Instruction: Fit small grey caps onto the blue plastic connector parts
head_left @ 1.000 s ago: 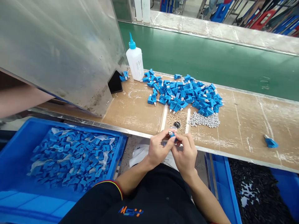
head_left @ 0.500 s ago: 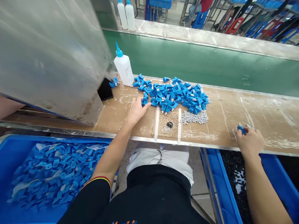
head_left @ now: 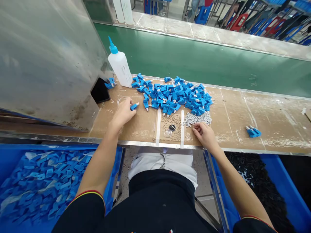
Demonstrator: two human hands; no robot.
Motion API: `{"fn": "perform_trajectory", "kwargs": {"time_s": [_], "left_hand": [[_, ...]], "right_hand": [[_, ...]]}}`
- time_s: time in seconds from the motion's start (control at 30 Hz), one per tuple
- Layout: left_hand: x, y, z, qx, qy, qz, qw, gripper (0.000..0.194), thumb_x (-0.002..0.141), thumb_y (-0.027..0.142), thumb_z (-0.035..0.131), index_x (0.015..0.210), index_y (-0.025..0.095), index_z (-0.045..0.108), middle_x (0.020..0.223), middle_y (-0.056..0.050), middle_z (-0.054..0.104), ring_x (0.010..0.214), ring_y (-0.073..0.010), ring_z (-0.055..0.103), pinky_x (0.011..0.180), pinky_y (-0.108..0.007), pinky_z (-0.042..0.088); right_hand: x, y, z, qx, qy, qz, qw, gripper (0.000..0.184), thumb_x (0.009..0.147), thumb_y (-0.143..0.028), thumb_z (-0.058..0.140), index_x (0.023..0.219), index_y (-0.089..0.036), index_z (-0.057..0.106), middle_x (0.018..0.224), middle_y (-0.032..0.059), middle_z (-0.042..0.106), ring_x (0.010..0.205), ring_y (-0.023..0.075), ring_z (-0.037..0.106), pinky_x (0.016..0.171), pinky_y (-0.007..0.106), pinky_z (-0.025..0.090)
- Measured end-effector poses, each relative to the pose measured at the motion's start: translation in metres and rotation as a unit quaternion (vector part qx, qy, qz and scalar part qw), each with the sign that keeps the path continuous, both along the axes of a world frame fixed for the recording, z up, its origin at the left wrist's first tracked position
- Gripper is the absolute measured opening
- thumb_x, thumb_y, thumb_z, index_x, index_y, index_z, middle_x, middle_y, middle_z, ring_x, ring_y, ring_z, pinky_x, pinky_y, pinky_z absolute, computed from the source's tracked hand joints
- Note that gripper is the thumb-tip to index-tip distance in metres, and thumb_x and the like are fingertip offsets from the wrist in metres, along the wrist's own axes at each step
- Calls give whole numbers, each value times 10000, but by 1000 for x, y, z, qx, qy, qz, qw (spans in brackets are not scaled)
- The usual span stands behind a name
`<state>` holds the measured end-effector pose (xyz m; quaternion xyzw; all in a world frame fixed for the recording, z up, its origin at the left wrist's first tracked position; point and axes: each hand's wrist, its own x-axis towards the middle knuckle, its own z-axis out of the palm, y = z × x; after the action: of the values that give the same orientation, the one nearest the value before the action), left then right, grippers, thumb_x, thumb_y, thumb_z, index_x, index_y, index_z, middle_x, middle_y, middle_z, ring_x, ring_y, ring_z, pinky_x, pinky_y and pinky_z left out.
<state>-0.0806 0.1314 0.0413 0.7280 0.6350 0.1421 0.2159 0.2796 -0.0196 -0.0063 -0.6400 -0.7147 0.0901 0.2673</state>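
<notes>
My left hand [head_left: 123, 111] is closed on a small blue plastic part [head_left: 134, 106] with a whitish tip, over the cardboard-covered bench. To its right lies a heap of similar blue parts [head_left: 179, 95]. My right hand [head_left: 203, 133] is pinched at the near edge of a pile of small grey pieces [head_left: 198, 118]; whatever its fingertips hold is too small to make out. Between the hands, a black round cap [head_left: 172, 127] and a clear round dish [head_left: 167, 133] rest on a textured cardboard patch. A few blue parts [head_left: 253, 131] lie together at the right.
A white bottle [head_left: 120, 68] with a blue nozzle and a black phone-like slab [head_left: 100, 91] stand beside a metal panel [head_left: 48, 58]. Behind runs a green belt [head_left: 194, 58]. Below are a blue-part bin [head_left: 9, 149] and a bin of black pieces [head_left: 275, 174].
My right hand has let go of blue parts at the right and moved left to the grey pieces. My left hand has drawn back leftward from the heap with a blue part.
</notes>
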Motion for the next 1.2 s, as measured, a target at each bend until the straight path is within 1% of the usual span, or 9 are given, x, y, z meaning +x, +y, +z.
{"fn": "perform_trajectory", "kwargs": {"time_s": [0.17,0.27,0.33,0.43,0.53,0.63,0.9,1.03,1.2], "left_hand": [[-18,-39,-8,43,-19,61,997,322,753,127,579,1064,206,607,1080,-115,611,1069,-315,603,982,-451,487],[-13,-61,-15,37,-176,40,983,183,785,202,603,962,189,647,973,-73,614,931,-249,632,857,-390,550],[-1,-75,-21,-10,-341,11,940,232,803,295,659,1003,178,652,919,-40,624,814,-190,637,706,-310,567],[24,-94,-32,-80,-529,-4,845,403,756,383,777,1075,179,641,885,-20,653,718,-142,635,559,-232,541],[48,-107,-43,-119,-627,9,770,422,709,414,849,993,173,650,866,-18,675,659,-113,632,527,-208,544],[63,-114,-53,-146,-672,23,726,429,690,425,878,949,169,650,872,-16,689,626,-90,624,530,-200,556],[62,-115,-57,-181,-681,43,708,468,664,440,897,950,170,642,853,7,666,616,-72,609,524,-181,564],[63,-115,-55,-173,-679,41,713,467,666,451,891,938,169,638,875,2,665,635,-75,612,537,-187,572],[63,-116,-54,-170,-678,40,714,467,679,479,875,941,165,649,853,-3,659,642,-85,616,549,-199,580]], "right_hand": [[-7,13,4,-23,-10,-26,999,130,905,-268,505,821,-212,586,797,59,632,685,191,571,675,322,470],[-9,20,5,-59,-27,-43,997,122,860,-238,516,744,-225,553,737,44,621,652,183,552,653,305,446],[-8,25,8,-94,-48,-35,994,119,817,-211,529,700,-232,527,694,32,607,635,178,541,639,297,429],[-4,27,12,-122,-87,6,989,133,780,-187,546,666,-238,500,657,23,590,631,181,538,629,294,414],[-7,20,12,-77,-112,56,989,125,822,-183,535,711,-236,517,690,34,601,646,183,551,630,294,420],[-19,8,7,-2,-137,94,986,164,917,-192,484,766,-232,535,730,47,602,675,187,565,643,293,429],[-24,6,5,58,-218,152,962,217,980,-193,445,792,-216,551,718,47,602,651,182,574,609,286,431],[-25,10,18,36,-180,174,967,198,963,-172,460,789,-215,546,686,17,591,608,149,572,573,257,432],[-58,13,42,54,-169,196,964,196,987,-167,446,841,-210,569,750,29,615,672,150,583,636,261,447]]}}
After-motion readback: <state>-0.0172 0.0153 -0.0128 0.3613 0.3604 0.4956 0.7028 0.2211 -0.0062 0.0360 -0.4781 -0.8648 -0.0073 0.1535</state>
